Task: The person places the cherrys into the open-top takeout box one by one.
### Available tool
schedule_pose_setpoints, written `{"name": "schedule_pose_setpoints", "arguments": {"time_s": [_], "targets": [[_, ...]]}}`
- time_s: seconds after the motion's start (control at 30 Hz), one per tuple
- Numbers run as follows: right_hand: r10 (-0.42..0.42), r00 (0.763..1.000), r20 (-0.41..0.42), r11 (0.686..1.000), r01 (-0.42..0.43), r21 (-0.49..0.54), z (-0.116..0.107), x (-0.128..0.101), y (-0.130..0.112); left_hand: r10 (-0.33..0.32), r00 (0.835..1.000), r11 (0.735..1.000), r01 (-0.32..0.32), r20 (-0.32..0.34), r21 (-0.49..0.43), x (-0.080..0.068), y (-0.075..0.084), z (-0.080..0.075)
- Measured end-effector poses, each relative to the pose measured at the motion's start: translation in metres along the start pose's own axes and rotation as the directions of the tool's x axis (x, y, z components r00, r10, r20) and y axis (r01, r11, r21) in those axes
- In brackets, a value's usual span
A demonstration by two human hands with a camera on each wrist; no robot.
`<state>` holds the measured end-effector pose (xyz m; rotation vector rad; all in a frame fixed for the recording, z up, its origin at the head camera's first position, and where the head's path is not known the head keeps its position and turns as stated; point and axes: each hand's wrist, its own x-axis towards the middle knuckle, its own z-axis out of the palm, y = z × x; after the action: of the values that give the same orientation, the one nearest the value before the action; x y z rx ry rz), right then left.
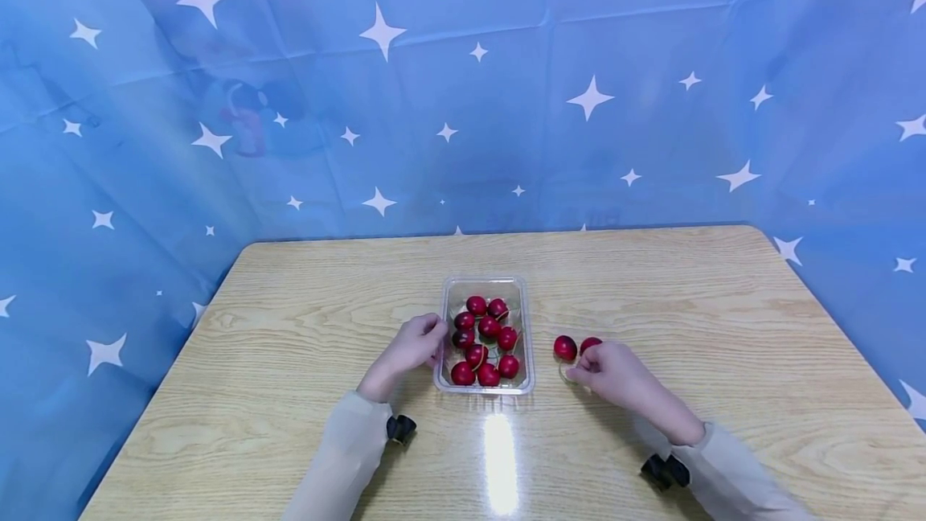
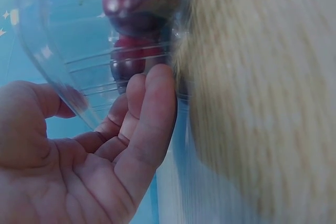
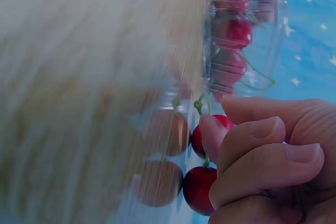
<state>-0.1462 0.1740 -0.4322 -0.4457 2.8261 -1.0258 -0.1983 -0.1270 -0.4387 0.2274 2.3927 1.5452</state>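
Observation:
A clear plastic box (image 1: pixel 485 390) of dark red cherries (image 1: pixel 489 327) stands on the table. At its left side my left hand (image 1: pixel 415 342) grips the wall; the left wrist view has the thumb inside the rim and the fingers outside. Right of the box, two cherries lie side by side: one at the left (image 1: pixel 565 347), the other (image 1: pixel 590 343) partly covered by my right hand (image 1: pixel 622 376). My right thumb and index finger pinch a green stem (image 3: pixel 198 104), its end sticking out past the fingertips. I cannot tell which cherry it belongs to.
The wooden table (image 1: pixel 289 296) has rounded far corners and a far edge close to a blue star-patterned cloth (image 1: pixel 463 103). A dark device (image 1: pixel 401 428) sits at the left wrist and another (image 1: pixel 664 473) at the right. Light glares off the table in front of the box.

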Motion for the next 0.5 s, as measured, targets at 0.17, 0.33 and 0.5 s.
{"name": "schedule_pose_setpoints", "arguments": {"time_s": [0.17,0.33,0.5], "targets": [[0.022,1.000,-0.009,0.996,-0.022,-0.084,0.0022,0.0000,-0.0026,0.002,1.000,1.000,-0.002,-0.005,-0.002,0.0002,-0.0005,-0.0002],[0.011,1.000,-0.025,0.986,-0.015,-0.164,0.0037,0.0002,-0.0048,0.006,1.000,1.000,-0.006,-0.007,0.009,0.0000,-0.0003,-0.0004],[0.023,1.000,-0.020,0.980,-0.026,-0.199,0.0043,0.0031,-0.0054,0.013,1.000,1.000,-0.013,0.002,0.018,-0.0007,0.0004,-0.0006]]}}
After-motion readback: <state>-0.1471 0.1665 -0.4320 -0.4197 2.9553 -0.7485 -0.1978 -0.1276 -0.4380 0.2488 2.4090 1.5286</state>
